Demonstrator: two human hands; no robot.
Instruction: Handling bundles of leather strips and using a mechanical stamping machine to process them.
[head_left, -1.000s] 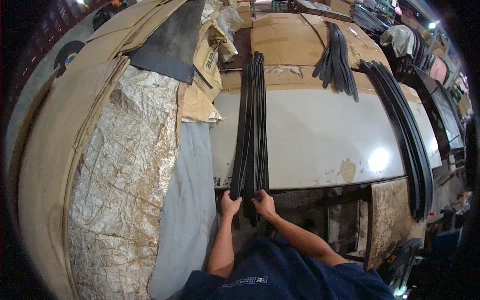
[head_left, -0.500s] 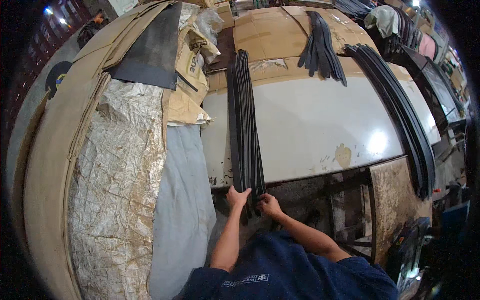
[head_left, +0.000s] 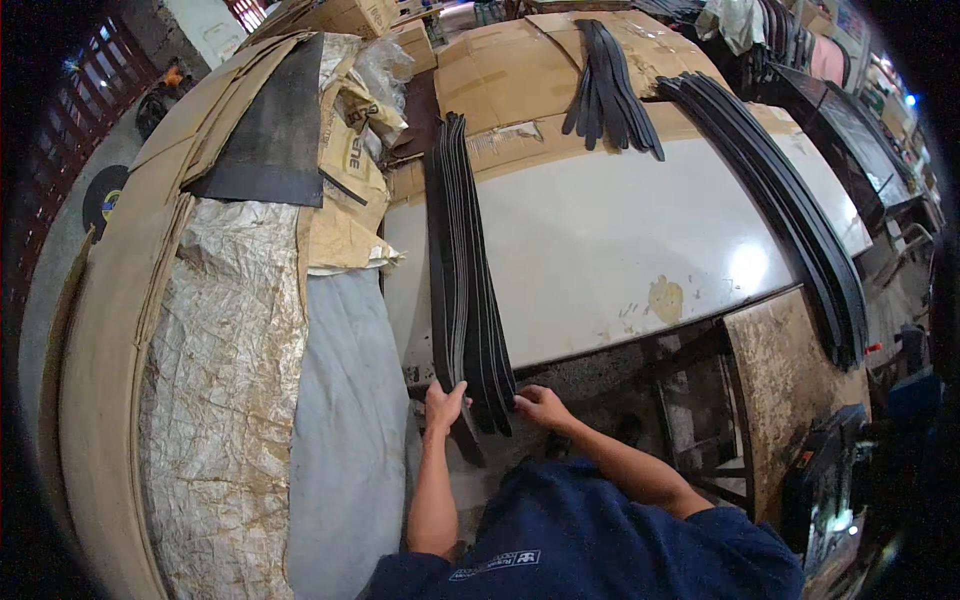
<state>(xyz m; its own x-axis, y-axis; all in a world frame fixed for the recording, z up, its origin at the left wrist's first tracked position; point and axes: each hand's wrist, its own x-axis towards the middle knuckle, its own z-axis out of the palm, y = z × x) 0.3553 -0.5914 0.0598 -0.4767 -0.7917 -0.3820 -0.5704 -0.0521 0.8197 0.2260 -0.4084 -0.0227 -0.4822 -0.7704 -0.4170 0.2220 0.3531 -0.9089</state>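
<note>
Long black strips, rubber-like or leather-like, lie in a bundle across the white tabletop, their near ends hanging over its front edge. My left hand is closed around the leftmost strips, just below that edge. Those ends sit slightly apart from the rest of the bundle. At the bundle's right side, my right hand has its fingertips pinched at the edge of the outermost strip; the exact grip is partly hidden.
A shorter bundle of black strips rests on flattened cardboard at the back. Another long bundle curves over the table's right side. To the left are a grey cloth, a crinkled silvery sheet and a dark sheet.
The near ends of the strips have spread, with the left ones now apart in my left hand. My right hand has moved to the bundle's outer right edge. The whole view has shifted slightly.
</note>
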